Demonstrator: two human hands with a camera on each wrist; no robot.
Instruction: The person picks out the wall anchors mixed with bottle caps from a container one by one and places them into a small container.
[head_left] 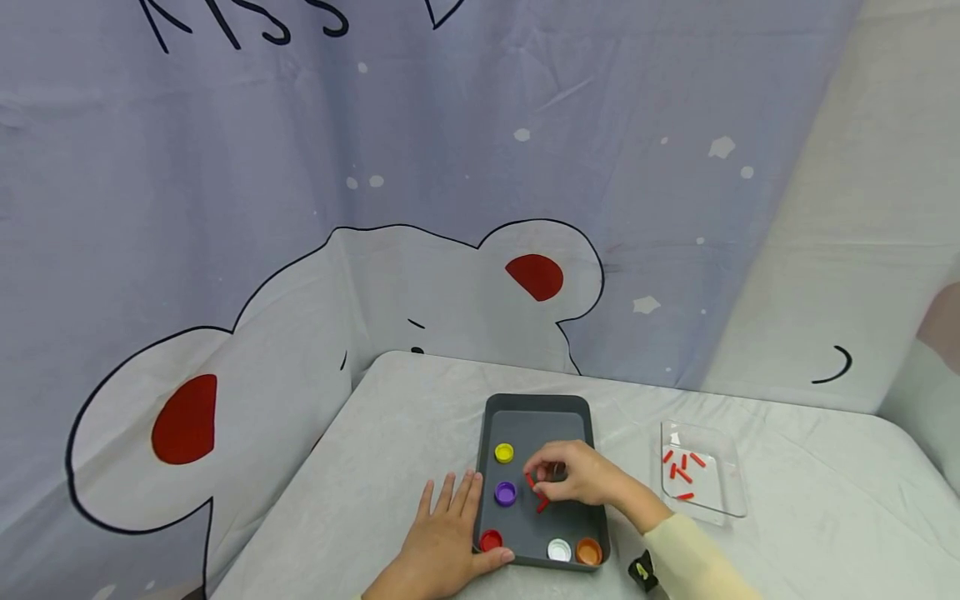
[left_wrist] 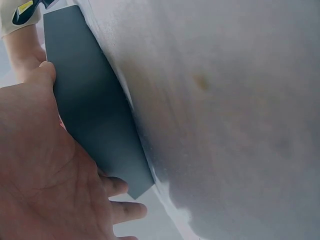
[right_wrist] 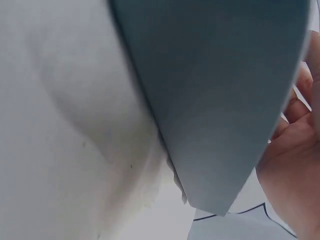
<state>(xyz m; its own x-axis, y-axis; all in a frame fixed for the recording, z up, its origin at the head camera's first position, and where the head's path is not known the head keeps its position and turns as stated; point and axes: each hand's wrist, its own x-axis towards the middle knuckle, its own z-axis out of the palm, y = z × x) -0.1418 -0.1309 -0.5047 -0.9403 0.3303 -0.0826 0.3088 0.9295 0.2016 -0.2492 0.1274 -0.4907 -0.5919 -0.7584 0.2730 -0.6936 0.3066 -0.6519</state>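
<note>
My left hand (head_left: 442, 542) lies at the front left corner of a dark grey tray (head_left: 536, 402), fingers spread straight along its left side and thumb over the front rim. In the left wrist view the palm (left_wrist: 50, 170) is beside the tray's outer wall (left_wrist: 90, 90). Over the middle of the tray, my right hand (head_left: 573, 475) pinches a small red stick (head_left: 529, 480) between thumb and fingertips. More red stick pieces (head_left: 542, 504) show just below the fingertips. The right wrist view shows mostly the tray's side wall (right_wrist: 215, 100), with part of the hand (right_wrist: 295, 165) behind it.
Inside the tray are yellow (head_left: 504, 452), purple (head_left: 506, 493), red (head_left: 491, 541), white (head_left: 558, 550) and orange round caps (head_left: 588, 552). A clear plastic box (head_left: 731, 492) with several red sticks stands to the right. A small black item (head_left: 642, 571) is beside the right sleeve.
</note>
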